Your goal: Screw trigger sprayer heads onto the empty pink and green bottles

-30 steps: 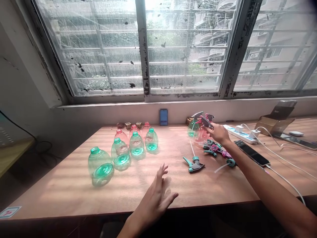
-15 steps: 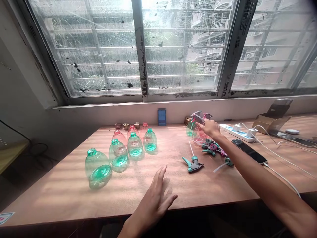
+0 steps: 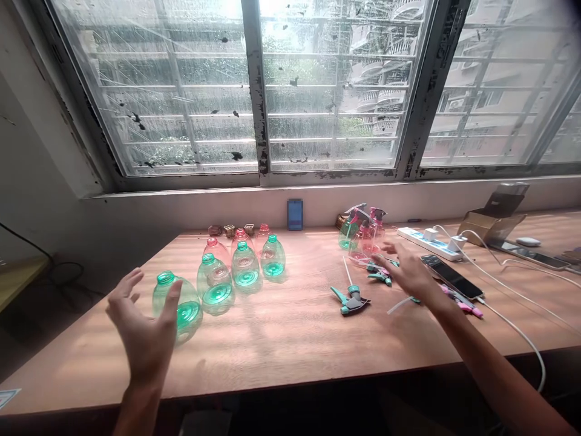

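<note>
My left hand (image 3: 144, 321) is open, thumb and fingers spread in front of the nearest green bottle (image 3: 188, 312), partly covering it. More open-necked green bottles (image 3: 216, 284) stand in a slanting row beyond it, with red bottles (image 3: 216, 248) behind them. My right hand (image 3: 403, 266) holds nothing; its fingers are apart over a pile of spray heads (image 3: 381, 275), part of which it hides. One grey and teal spray head (image 3: 351, 301) lies nearer the middle, its tube pointing away from me. Red and green spray bottles (image 3: 363, 242) with heads on stand just past my right hand.
A white power strip (image 3: 429, 243) with plugs and cables lies at the right, beside a black phone (image 3: 451, 277). Behind it is an open cardboard box (image 3: 490, 221). A blue device (image 3: 295, 214) leans on the wall below the window.
My left hand has swung left from the table's middle to the nearest green bottle. My right hand has come back from the spray bottles, down over the spray heads.
</note>
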`<state>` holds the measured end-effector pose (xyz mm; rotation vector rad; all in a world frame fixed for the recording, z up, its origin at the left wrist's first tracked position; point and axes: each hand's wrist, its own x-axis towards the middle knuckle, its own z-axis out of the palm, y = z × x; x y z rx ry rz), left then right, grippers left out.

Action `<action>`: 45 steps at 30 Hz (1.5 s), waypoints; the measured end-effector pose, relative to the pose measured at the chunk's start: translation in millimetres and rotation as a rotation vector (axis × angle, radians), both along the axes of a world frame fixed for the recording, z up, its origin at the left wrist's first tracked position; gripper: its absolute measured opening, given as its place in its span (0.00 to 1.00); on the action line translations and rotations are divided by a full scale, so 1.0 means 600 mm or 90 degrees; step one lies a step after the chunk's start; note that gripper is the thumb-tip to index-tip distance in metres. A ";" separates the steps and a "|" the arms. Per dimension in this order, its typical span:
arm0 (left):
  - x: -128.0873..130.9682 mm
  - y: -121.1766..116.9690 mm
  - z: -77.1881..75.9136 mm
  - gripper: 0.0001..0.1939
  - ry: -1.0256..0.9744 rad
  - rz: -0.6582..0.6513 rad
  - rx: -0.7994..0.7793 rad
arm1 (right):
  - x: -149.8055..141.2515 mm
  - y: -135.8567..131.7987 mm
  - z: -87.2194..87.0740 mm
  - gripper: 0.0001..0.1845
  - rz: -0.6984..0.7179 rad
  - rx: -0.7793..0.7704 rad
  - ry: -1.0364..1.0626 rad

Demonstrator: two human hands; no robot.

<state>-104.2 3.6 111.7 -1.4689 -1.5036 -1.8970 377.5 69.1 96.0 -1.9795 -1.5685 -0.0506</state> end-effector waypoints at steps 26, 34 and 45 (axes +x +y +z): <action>0.157 -0.004 -0.134 0.42 0.259 -0.351 -0.506 | -0.173 -0.134 -0.158 0.21 0.270 -0.004 -0.021; 0.146 -0.023 -0.120 0.36 0.159 -0.391 -0.398 | -0.164 -0.143 -0.138 0.09 0.316 0.026 0.172; 0.132 -0.009 -0.125 0.37 -0.084 -0.529 -0.451 | -0.142 -0.166 -0.125 0.14 0.437 -0.045 0.716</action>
